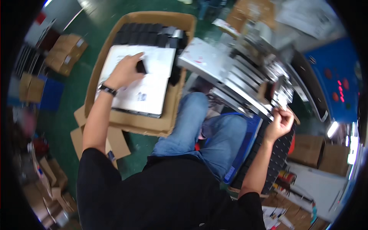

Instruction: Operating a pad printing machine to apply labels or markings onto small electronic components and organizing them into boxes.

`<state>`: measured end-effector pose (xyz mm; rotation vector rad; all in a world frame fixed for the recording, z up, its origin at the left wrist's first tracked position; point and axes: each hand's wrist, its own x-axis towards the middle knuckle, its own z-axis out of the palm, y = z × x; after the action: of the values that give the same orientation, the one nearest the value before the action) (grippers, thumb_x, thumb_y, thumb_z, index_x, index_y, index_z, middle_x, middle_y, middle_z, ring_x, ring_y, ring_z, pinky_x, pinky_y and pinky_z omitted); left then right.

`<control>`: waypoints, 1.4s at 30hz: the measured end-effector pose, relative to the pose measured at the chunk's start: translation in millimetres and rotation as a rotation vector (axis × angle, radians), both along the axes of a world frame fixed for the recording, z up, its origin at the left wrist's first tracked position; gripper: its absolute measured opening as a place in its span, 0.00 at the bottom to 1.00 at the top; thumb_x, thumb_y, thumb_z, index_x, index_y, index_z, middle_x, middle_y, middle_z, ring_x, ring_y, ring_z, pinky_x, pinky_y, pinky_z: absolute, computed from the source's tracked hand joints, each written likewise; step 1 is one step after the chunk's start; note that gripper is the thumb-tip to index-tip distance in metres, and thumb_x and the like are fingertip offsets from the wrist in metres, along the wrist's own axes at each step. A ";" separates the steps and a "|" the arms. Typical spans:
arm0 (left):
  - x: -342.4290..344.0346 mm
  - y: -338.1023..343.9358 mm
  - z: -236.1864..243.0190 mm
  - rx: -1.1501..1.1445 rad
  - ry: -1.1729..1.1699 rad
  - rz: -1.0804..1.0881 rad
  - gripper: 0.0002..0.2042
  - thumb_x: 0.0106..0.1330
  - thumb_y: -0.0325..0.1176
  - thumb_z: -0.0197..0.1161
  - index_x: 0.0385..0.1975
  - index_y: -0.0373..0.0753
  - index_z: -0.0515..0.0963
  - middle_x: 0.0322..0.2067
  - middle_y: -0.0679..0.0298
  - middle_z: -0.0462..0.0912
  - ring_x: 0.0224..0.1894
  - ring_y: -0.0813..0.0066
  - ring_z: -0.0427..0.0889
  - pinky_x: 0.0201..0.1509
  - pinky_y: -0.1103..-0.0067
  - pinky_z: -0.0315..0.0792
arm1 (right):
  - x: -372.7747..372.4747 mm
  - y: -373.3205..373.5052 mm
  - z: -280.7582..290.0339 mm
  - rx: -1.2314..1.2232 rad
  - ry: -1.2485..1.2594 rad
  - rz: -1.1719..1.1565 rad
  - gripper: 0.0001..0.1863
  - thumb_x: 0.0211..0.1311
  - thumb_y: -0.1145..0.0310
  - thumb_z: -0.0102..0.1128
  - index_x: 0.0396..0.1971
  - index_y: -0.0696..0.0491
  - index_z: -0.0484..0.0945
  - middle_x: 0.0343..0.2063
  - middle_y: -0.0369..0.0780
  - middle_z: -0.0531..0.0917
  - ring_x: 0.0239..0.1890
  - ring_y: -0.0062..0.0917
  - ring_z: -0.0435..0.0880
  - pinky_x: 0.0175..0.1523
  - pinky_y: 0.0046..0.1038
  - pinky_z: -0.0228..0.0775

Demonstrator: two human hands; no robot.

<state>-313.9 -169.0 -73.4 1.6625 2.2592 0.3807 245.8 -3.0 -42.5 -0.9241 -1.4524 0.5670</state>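
Observation:
My left hand [124,73] is over a white sheet [157,90] in a cardboard box [92,82] at the left. Between its thumb and fingers is a small black block [141,67]. Rows of similar black blocks [140,33] fill the far end of the box. At the right, my right hand [280,123] is closed in a pinch at the near end of a shiny metal fixture [283,91], part of a bench machine. Blur hides what its fingertips hold. A grey metal housing with rails [209,57] extends from the fixture toward the box.
A blue control panel [332,80] with red lit digits stands at the far right. Beside my right forearm lies a black dotted tray [274,165], with a blue crate [249,136] next to my knees. Cardboard boxes [67,53] sit on the green floor at the left.

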 end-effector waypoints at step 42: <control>316.3 184.0 90.7 0.413 0.030 -0.996 0.31 0.85 0.49 0.53 0.80 0.36 0.67 0.81 0.54 0.67 0.82 0.53 0.64 0.85 0.56 0.55 | 170.4 98.4 -98.1 -0.656 -0.745 -0.739 0.48 0.66 0.31 0.68 0.57 0.69 0.78 0.59 0.59 0.78 0.63 0.54 0.76 0.73 0.48 0.65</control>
<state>2.4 15.0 17.3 2.7192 1.1351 0.5637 416.1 95.4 -140.7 -2.2426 -1.4049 0.1110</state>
